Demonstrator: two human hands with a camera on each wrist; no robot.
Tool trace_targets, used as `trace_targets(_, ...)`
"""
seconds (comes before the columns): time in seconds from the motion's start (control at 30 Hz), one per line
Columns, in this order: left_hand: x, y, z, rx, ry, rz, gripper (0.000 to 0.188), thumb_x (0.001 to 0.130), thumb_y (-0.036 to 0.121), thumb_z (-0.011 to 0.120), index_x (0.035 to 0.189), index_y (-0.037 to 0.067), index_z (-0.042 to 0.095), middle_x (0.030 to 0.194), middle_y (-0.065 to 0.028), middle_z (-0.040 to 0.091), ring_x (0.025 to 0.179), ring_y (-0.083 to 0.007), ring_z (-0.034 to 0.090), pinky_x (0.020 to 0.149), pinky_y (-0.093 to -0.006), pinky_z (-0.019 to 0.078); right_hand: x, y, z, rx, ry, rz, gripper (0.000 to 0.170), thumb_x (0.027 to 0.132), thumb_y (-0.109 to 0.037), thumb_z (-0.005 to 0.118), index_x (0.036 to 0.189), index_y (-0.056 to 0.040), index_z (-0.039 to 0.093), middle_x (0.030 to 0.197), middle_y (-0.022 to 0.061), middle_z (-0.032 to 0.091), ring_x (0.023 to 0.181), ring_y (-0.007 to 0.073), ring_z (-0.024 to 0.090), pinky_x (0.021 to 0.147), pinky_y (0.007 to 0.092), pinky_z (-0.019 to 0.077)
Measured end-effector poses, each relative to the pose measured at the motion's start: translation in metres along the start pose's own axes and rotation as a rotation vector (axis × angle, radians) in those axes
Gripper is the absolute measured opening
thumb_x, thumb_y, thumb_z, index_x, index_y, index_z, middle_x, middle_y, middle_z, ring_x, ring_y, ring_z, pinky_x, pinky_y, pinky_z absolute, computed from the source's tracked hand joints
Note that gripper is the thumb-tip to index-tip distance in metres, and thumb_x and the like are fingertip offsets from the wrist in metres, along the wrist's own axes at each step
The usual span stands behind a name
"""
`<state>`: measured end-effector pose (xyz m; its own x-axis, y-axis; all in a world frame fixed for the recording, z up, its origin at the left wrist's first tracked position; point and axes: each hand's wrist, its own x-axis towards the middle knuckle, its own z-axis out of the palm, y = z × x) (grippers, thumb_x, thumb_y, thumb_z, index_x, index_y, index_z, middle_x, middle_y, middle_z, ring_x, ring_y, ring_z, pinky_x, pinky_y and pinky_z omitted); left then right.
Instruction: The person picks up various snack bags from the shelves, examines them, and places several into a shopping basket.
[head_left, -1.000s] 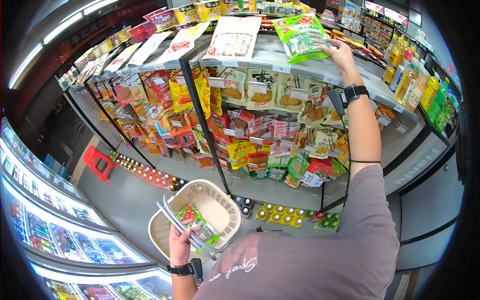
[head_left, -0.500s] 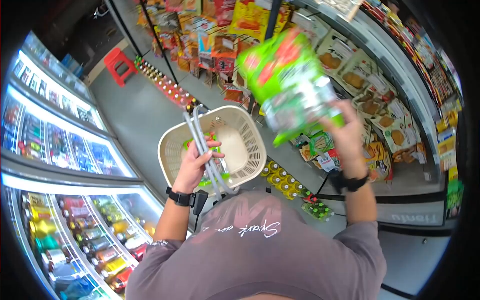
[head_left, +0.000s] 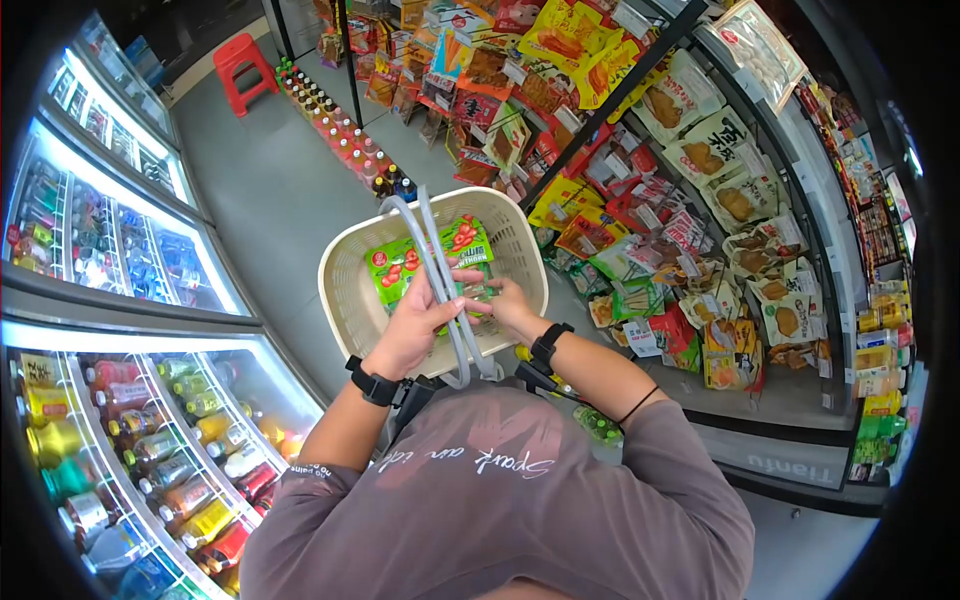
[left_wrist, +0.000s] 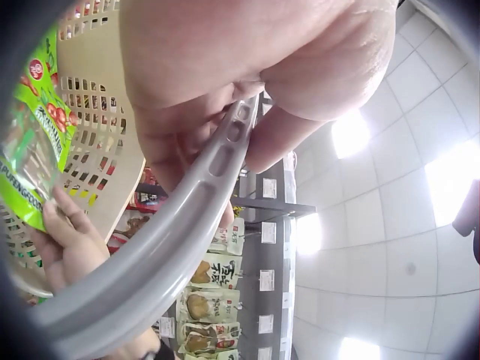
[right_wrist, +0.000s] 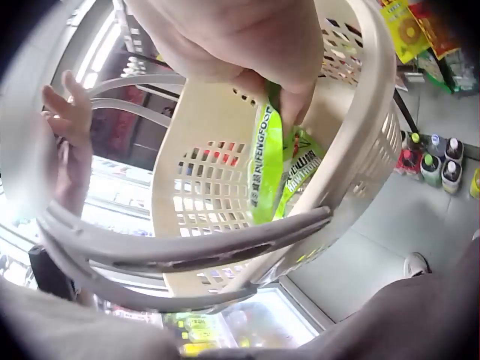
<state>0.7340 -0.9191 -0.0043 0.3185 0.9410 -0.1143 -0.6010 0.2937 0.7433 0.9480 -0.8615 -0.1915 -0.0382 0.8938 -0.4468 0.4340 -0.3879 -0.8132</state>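
Observation:
My left hand [head_left: 412,328] grips the grey handles [head_left: 436,245] of a cream plastic basket [head_left: 336,275]; in the left wrist view one handle passes between thumb and fingers. My right hand [head_left: 514,308] reaches into the basket from the right side. It pinches the edge of a green hawthorn snack bag [right_wrist: 266,165], clearly seen in the right wrist view, with red fruit on its front [left_wrist: 46,105] in the left wrist view. Another green bag [head_left: 394,262] lies beside it in the basket, partly hidden behind the handles and my left hand.
Racks of hanging snack packets [head_left: 700,230] stand to the right and ahead. Rows of bottles [head_left: 345,145] line the floor in front of them. A red stool [head_left: 243,72] sits at the far left. Lit drink coolers [head_left: 150,400] run along the left side.
My right hand has brought the green hawthorn bag from the top shelf down and left into the basket. My left hand stays at the handles, and the view has tilted down.

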Motion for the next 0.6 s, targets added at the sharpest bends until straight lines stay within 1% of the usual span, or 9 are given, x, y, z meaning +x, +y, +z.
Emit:
trace_targets(0.07,-0.002,0.007,-0.010,-0.007,-0.014,-0.006,0.061,0.089,0.003,0.058,0.140,0.008,0.024,0.127,-0.0141,0.050,0.104,-0.0297,0.063,0.084,-0.0364,0.0525,-0.007,-0.032,-0.001,-0.011,-0.203,0.292,0.037,0.075,-0.007,0.069,0.110,0.0033,0.061,0.101,0.0185,0.066,0.102,0.0298,0.061,0.090,0.0355,0.0458)
trace_targets(0.13,-0.004,0.013,-0.021,-0.005,0.031,-0.030,0.067,0.088,0.004,0.059,0.143,0.009,0.021,0.127,-0.0134,0.050,0.104,-0.0298,0.062,0.084,-0.0372,0.0520,-0.020,-0.048,-0.010,-0.149,-0.209,0.172,0.047,0.076,-0.015,0.070,0.118,0.0026,0.058,0.111,0.0206,0.061,0.104,0.0318,0.059,0.092,0.0356,0.0459)
trace_targets(0.2,-0.006,0.013,-0.033,-0.016,0.065,-0.043,0.072,0.087,0.005,0.061,0.145,0.009,0.020,0.128,-0.0135,0.049,0.102,-0.0301,0.062,0.086,-0.0394,0.0506,-0.030,-0.070,-0.029,-0.594,-0.020,-0.394,0.050,0.077,-0.017,0.069,0.121,0.0019,0.054,0.122,0.0225,0.054,0.107,0.0332,0.058,0.093,0.0355,0.0463)
trace_targets(0.23,-0.006,0.010,-0.039,-0.025,0.072,-0.035,0.073,0.086,0.004,0.061,0.145,0.009,0.020,0.129,-0.0136,0.048,0.102,-0.0305,0.062,0.085,-0.0396,0.0511,-0.039,-0.097,-0.050,-0.448,-0.077,-0.482,0.048,0.079,-0.016,0.068,0.122,0.0000,0.053,0.126,0.0226,0.048,0.109,0.0333,0.056,0.094,0.0362,0.0465)
trace_targets(0.27,-0.007,0.011,-0.044,-0.027,0.109,-0.056,0.073,0.085,0.002,0.061,0.145,0.009,0.021,0.129,-0.0135,0.049,0.102,-0.0309,0.062,0.084,-0.0397,0.0525,-0.059,-0.139,-0.069,-0.261,-0.055,-0.477,0.039,0.079,-0.010,0.066,0.117,-0.0021,0.056,0.118,0.0186,0.054,0.104,0.0283,0.059,0.089,0.0357,0.0487)
trace_targets(0.33,-0.009,0.014,-0.050,-0.021,0.138,-0.046,0.069,0.083,0.000,0.061,0.143,0.006,0.025,0.128,-0.0143,0.049,0.100,-0.0312,0.063,0.082,-0.0395,0.0551,-0.074,-0.196,-0.121,-0.226,0.105,-0.660,0.030,0.081,-0.007,0.063,0.111,-0.0034,0.059,0.107,0.0142,0.058,0.096,0.0239,0.061,0.081,0.0338,0.0506)
trace_targets(0.47,-0.006,0.028,-0.063,0.057,0.200,-0.006,0.054,0.084,0.000,0.058,0.132,0.002,0.034,0.121,-0.0149,0.054,0.096,-0.0290,0.065,0.078,-0.0379,0.0573,-0.112,-0.302,-0.247,-0.380,0.809,-0.996,0.022,0.082,-0.007,0.062,0.103,-0.0025,0.061,0.095,0.0089,0.061,0.080,0.0187,0.060,0.069,0.0300,0.0487)
trace_targets(0.5,-0.003,0.030,-0.067,0.073,0.185,-0.003,0.054,0.084,0.000,0.058,0.132,0.002,0.034,0.121,-0.0149,0.054,0.096,-0.0290,0.065,0.078,-0.0379,0.0573,-0.122,-0.323,-0.275,-0.277,0.884,-0.921,0.020,0.084,-0.010,0.062,0.102,-0.0014,0.061,0.094,0.0097,0.062,0.079,0.0187,0.060,0.070,0.0304,0.0489)
trace_targets(0.6,0.006,0.038,-0.077,0.076,0.244,0.014,0.052,0.084,-0.002,0.056,0.131,0.003,0.034,0.119,-0.0165,0.055,0.095,-0.0325,0.065,0.076,-0.0368,0.0570,-0.113,-0.353,-0.373,-0.531,1.160,-0.859,0.043,0.086,-0.029,0.062,0.121,-0.0060,0.053,0.097,0.0136,0.065,0.089,0.0257,0.064,0.075,0.0348,0.0494)
